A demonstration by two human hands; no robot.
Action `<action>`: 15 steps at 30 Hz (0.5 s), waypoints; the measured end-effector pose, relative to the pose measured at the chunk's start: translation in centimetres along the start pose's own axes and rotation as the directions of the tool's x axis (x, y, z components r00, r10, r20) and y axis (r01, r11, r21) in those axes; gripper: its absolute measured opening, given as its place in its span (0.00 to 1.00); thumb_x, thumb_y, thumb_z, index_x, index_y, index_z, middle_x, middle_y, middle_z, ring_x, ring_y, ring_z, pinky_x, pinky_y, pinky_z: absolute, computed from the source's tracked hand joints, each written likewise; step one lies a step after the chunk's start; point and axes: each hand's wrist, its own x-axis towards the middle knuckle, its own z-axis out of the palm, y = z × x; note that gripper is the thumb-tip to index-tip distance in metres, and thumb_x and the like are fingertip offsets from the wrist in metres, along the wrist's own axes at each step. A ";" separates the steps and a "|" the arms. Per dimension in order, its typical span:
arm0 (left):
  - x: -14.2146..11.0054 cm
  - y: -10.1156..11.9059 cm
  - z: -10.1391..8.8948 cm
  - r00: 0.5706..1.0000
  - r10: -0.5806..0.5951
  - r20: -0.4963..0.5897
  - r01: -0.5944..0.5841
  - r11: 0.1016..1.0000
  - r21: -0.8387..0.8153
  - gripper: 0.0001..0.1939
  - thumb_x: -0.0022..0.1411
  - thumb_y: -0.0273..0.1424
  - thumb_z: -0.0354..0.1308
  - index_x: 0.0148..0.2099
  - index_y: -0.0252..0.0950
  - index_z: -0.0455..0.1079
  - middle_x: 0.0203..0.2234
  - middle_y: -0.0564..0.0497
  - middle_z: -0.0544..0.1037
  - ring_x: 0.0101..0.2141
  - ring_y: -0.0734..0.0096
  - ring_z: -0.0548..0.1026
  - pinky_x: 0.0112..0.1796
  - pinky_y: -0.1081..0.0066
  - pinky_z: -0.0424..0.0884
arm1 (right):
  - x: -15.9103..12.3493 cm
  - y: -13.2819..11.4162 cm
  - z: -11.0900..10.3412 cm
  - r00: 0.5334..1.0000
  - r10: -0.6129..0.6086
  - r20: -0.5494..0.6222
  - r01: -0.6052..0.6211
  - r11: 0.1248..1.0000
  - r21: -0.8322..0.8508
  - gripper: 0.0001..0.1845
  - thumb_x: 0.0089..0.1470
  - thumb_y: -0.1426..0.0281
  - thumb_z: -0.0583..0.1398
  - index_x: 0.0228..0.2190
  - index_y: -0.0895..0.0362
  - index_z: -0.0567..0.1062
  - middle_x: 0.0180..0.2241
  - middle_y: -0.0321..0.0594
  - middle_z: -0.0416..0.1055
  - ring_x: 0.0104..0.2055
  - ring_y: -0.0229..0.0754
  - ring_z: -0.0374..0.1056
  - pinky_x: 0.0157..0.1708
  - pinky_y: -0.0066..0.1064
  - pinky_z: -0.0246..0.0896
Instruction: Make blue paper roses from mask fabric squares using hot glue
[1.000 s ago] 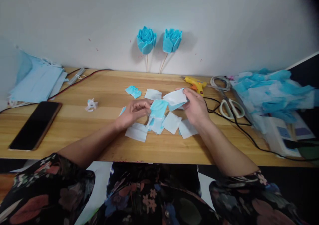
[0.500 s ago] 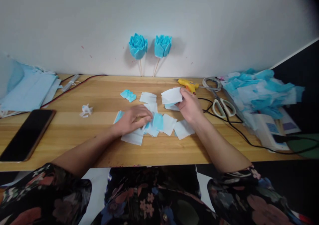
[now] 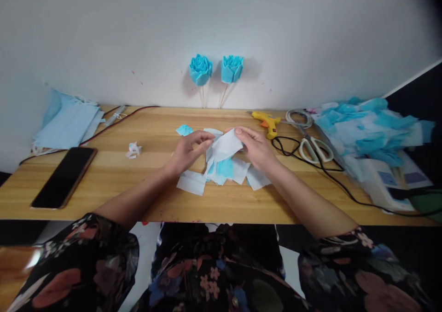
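My right hand grips a white piece of mask fabric between thumb and fingers, holding it tilted above the table. At its left edge, my left hand has thumb and fingertips pinched together on the fabric. Beneath lie several cut white and blue fabric squares, among them a blue one and a white one at the near left. Past my left hand sits a small gathered blue piece, partly hidden by the fingers.
Two blue fabric roses on sticks lean on the wall. A yellow glue gun and white-handled scissors lie right, beside a heap of fabric scraps. Left are face masks, a phone and crumpled white scrap.
My left hand dropped to the squares on the table, then rose to the white piece in my right hand. That piece has moved left and tilted. The camera view shifted slightly.
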 end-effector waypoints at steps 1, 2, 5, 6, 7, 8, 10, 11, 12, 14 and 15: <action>0.2 0.2 0.1 0.999 -0.022 0.025 0.023 0.999 -0.039 0.18 0.65 0.45 0.59 0.45 0.35 0.76 0.42 0.44 0.81 0.42 0.66 0.76 0.45 0.67 0.70 | 0.0 -0.3 0.3 1.000 -0.018 0.020 0.019 0.999 -0.032 0.21 0.53 0.49 0.64 0.35 0.55 0.83 0.25 0.33 0.69 0.26 0.34 0.60 0.25 0.26 0.57; 0.3 0.5 0.1 0.998 -0.040 0.050 0.044 0.996 -0.077 0.19 0.64 0.46 0.60 0.45 0.35 0.76 0.43 0.44 0.81 0.42 0.65 0.77 0.44 0.67 0.70 | 0.1 -0.6 0.5 0.999 -0.035 0.042 0.037 0.998 -0.058 0.22 0.54 0.49 0.64 0.35 0.55 0.83 0.25 0.33 0.68 0.25 0.34 0.59 0.24 0.26 0.55; 1.0 1.2 0.0 0.989 -0.108 0.100 0.124 0.976 -0.180 0.21 0.59 0.48 0.64 0.42 0.34 0.76 0.38 0.47 0.81 0.38 0.67 0.76 0.40 0.69 0.70 | 0.3 -1.5 1.3 0.994 -0.069 0.085 0.076 0.994 -0.082 0.22 0.55 0.50 0.63 0.37 0.54 0.83 0.25 0.33 0.69 0.25 0.34 0.59 0.24 0.27 0.55; 1.2 1.5 -0.2 0.984 -0.139 0.110 0.160 0.965 -0.209 0.21 0.57 0.48 0.66 0.39 0.34 0.75 0.35 0.48 0.80 0.36 0.69 0.75 0.38 0.70 0.69 | 0.5 -1.7 1.4 0.994 -0.071 0.088 0.078 0.994 -0.075 0.21 0.56 0.51 0.62 0.38 0.54 0.83 0.26 0.33 0.70 0.26 0.34 0.61 0.25 0.26 0.57; 1.4 1.7 -0.3 0.979 -0.169 0.114 0.192 0.953 -0.236 0.21 0.55 0.48 0.67 0.37 0.34 0.74 0.31 0.50 0.79 0.33 0.71 0.74 0.36 0.70 0.68 | 0.6 -1.7 1.6 0.993 -0.070 0.090 0.076 0.995 -0.060 0.21 0.56 0.52 0.62 0.39 0.54 0.83 0.27 0.34 0.71 0.27 0.34 0.63 0.26 0.26 0.59; 1.7 1.8 -0.6 0.975 -0.195 0.105 0.216 0.941 -0.262 0.20 0.53 0.47 0.69 0.35 0.34 0.73 0.29 0.52 0.77 0.30 0.73 0.73 0.35 0.71 0.67 | 0.8 -1.7 1.6 0.993 -0.069 0.094 0.073 0.997 -0.037 0.20 0.56 0.53 0.63 0.40 0.54 0.83 0.28 0.35 0.73 0.29 0.35 0.65 0.27 0.27 0.62; 2.2 2.0 -1.1 0.972 -0.226 0.060 0.234 0.921 -0.313 0.19 0.52 0.44 0.70 0.32 0.34 0.70 0.26 0.55 0.75 0.28 0.76 0.70 0.33 0.73 0.66 | 1.3 -1.6 1.5 0.990 -0.075 0.118 0.073 0.997 0.021 0.17 0.54 0.55 0.64 0.41 0.52 0.83 0.34 0.36 0.77 0.34 0.38 0.70 0.32 0.29 0.68; 2.4 2.0 -1.3 0.972 -0.233 0.035 0.232 0.914 -0.333 0.19 0.51 0.43 0.70 0.32 0.34 0.70 0.25 0.55 0.74 0.27 0.77 0.70 0.32 0.73 0.66 | 1.5 -1.4 1.2 0.987 -0.084 0.139 0.078 0.996 0.048 0.16 0.54 0.57 0.64 0.41 0.51 0.83 0.38 0.37 0.79 0.38 0.39 0.72 0.35 0.30 0.70; 2.7 1.9 -1.5 0.971 -0.238 0.015 0.228 0.910 -0.347 0.19 0.50 0.43 0.70 0.32 0.35 0.69 0.25 0.56 0.74 0.27 0.77 0.70 0.32 0.73 0.67 | 1.8 -1.3 0.9 0.982 -0.094 0.163 0.085 0.994 0.064 0.16 0.54 0.58 0.64 0.42 0.50 0.83 0.41 0.37 0.80 0.41 0.41 0.74 0.37 0.32 0.71; 3.2 1.6 -1.7 0.969 -0.248 0.006 0.235 0.908 -0.346 0.19 0.50 0.42 0.70 0.32 0.35 0.69 0.25 0.56 0.74 0.27 0.77 0.70 0.32 0.74 0.67 | 2.5 -1.3 0.2 0.974 -0.123 0.188 0.116 0.992 0.047 0.16 0.57 0.58 0.62 0.44 0.50 0.82 0.45 0.39 0.80 0.45 0.42 0.74 0.41 0.35 0.72; 3.5 1.4 -1.7 0.968 -0.251 0.016 0.242 0.912 -0.332 0.19 0.50 0.42 0.70 0.33 0.35 0.68 0.25 0.56 0.74 0.27 0.77 0.70 0.31 0.74 0.67 | 2.8 -1.3 -0.1 0.972 -0.141 0.186 0.141 0.990 0.013 0.17 0.59 0.57 0.60 0.45 0.50 0.82 0.46 0.39 0.80 0.46 0.42 0.75 0.43 0.36 0.72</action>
